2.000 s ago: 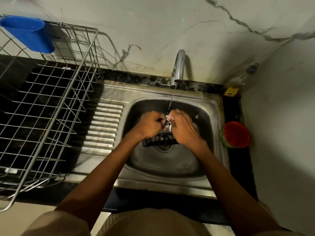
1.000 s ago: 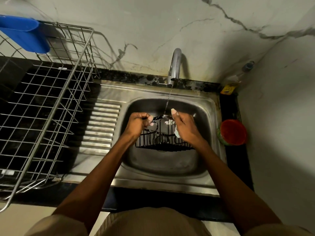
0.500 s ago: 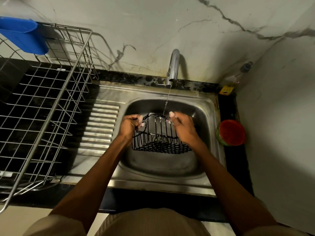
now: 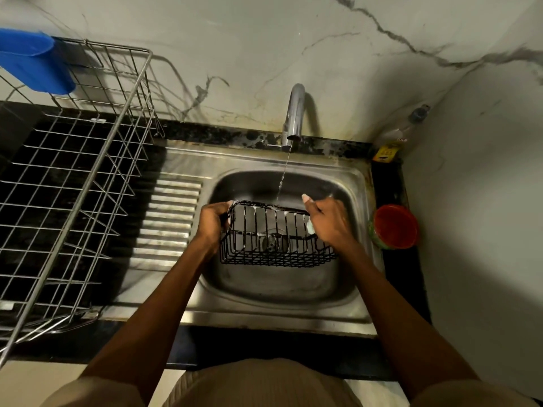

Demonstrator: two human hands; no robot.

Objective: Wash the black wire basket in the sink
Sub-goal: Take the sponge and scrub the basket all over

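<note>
The black wire basket (image 4: 273, 236) hangs over the steel sink (image 4: 282, 292), tilted with its open side toward me. My left hand (image 4: 213, 223) grips its left end. My right hand (image 4: 327, 221) holds its right end, with a small pale scrub piece (image 4: 310, 227) tucked under the fingers and the forefinger raised. A thin stream of water falls from the chrome tap (image 4: 293, 113) onto the basket's far rim. White suds cling to that rim.
A large metal dish rack (image 4: 73, 183) stands on the dark counter at left, with a blue plastic holder (image 4: 32, 61) on its back corner. A red bowl (image 4: 395, 226) sits right of the sink. A bottle (image 4: 402, 129) leans in the wall corner.
The basket has turned from edge-on to open side facing me and my hands have spread apart to its two ends. It now sits wider and a little lower under the stream.
</note>
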